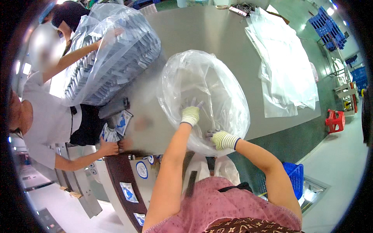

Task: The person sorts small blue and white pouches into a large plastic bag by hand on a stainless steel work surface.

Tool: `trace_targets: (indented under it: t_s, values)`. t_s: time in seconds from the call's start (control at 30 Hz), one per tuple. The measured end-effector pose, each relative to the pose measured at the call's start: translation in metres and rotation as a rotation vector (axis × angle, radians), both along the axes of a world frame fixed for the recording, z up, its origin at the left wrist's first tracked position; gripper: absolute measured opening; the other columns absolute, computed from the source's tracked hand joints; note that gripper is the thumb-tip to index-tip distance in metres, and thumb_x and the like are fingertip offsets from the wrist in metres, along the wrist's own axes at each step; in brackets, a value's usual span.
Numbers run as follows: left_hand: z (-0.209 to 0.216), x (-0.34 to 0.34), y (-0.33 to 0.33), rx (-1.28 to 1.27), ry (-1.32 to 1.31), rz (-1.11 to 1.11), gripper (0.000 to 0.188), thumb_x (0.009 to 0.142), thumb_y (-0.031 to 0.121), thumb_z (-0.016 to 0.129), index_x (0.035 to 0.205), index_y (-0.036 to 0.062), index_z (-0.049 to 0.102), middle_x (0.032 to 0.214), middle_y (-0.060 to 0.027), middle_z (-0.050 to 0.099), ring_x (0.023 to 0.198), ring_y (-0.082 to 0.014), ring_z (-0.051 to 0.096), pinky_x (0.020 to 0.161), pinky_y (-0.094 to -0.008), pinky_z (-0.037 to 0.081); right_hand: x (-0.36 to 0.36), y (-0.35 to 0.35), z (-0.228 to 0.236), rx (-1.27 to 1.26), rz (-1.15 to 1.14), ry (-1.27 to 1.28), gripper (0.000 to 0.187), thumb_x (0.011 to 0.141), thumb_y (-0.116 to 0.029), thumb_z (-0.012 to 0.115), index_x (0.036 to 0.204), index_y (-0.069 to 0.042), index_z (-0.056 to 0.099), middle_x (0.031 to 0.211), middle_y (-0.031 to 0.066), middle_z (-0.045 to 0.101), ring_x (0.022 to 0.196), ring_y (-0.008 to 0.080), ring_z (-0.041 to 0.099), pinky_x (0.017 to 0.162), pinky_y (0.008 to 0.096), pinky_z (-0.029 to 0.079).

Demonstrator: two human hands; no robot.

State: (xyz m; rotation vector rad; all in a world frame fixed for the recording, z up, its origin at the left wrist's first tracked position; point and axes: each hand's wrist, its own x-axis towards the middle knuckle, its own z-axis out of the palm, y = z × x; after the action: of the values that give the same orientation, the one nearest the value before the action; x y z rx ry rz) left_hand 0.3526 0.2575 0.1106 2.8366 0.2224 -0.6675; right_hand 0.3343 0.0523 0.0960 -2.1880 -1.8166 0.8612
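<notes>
A large clear plastic bag (233, 91) stands with its mouth spread wide on the grey metal table (186, 27) in front of me. My left hand (191, 113), in a striped glove with grey fingers, reaches into the bag, its fingers spread against the inner plastic. Near the bag's close edge on the right, my right hand (223, 139) wears a matching glove; its fingers stretch leftward into the bag and look apart. Neither hand grips anything that I can see.
On the left a co-worker (50, 116) handles a big clear bag (116, 50) full of packets and touches loose blue-and-white packets (123, 122). Flat plastic bags (287, 70) lie stacked at right. Below the table are packets on a brown conveyor (128, 192), a blue basket (293, 178) and a red stool (335, 121).
</notes>
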Motion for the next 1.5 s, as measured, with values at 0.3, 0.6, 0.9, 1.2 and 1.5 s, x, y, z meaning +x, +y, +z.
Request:
trace_targets:
  t_s: [0.3, 0.6, 0.9, 1.2, 1.5]
  values:
    - [-0.014, -0.030, -0.043, 0.127, -0.184, -0.267, 0.042, 0.083, 0.019, 0.043, 0.124, 0.0140, 0.047, 0.133, -0.0142, 0.037, 0.124, -0.0331, 0.032, 0.097, -0.0521, 0.028, 0.080, 0.066, 0.067, 0.018, -0.576, -0.227, 0.023, 0.080, -0.024, 0.050, 0.083, -0.004, 0.062, 0.083, 0.0183, 0.060, 0.084, 0.0339, 0.058, 0.076, 0.0423, 0.046]
    - [-0.009, -0.089, -0.079, -0.126, 0.059, -0.219, 0.059, 0.080, 0.025, 0.049, 0.136, 0.0267, 0.028, 0.145, -0.0084, 0.015, 0.131, -0.0350, 0.019, 0.102, -0.0575, 0.016, 0.146, 0.143, 0.006, -0.200, -0.228, -0.236, 0.066, 0.080, -0.032, 0.055, 0.136, -0.013, 0.027, 0.143, 0.0145, 0.018, 0.132, 0.0286, 0.020, 0.105, 0.0462, 0.019]
    - [0.012, -0.080, -0.080, -0.135, 0.031, 0.087, 0.043, 0.077, 0.017, 0.047, 0.120, 0.0123, 0.048, 0.137, -0.0085, 0.032, 0.127, -0.0334, 0.027, 0.102, -0.0490, 0.023, 0.174, 0.161, 0.010, -0.132, -0.321, -0.258, 0.068, 0.078, -0.036, 0.058, 0.133, -0.009, 0.031, 0.137, 0.0160, 0.031, 0.126, 0.0316, 0.031, 0.099, 0.0462, 0.030]
    - [0.033, -0.179, -0.076, -0.136, -0.510, 0.370, 0.043, 0.068, 0.012, 0.057, 0.110, 0.0078, 0.051, 0.116, -0.0123, 0.049, 0.114, -0.0334, 0.040, 0.095, -0.0440, 0.034, 0.049, 0.080, 0.061, -0.169, 0.223, -0.098, 0.059, 0.081, -0.036, 0.052, 0.128, -0.004, 0.036, 0.131, 0.0202, 0.037, 0.117, 0.0351, 0.041, 0.093, 0.0447, 0.038]
    - [0.026, -0.210, -0.055, -0.243, -0.886, 0.566, 0.033, 0.070, 0.004, 0.053, 0.103, 0.0057, 0.052, 0.108, -0.0140, 0.052, 0.106, -0.0349, 0.047, 0.090, -0.0426, 0.039, 0.084, 0.070, 0.009, -0.292, -0.013, -0.177, 0.071, 0.077, -0.033, 0.059, 0.135, -0.009, 0.026, 0.142, 0.0174, 0.017, 0.130, 0.0357, 0.018, 0.104, 0.0460, 0.023]
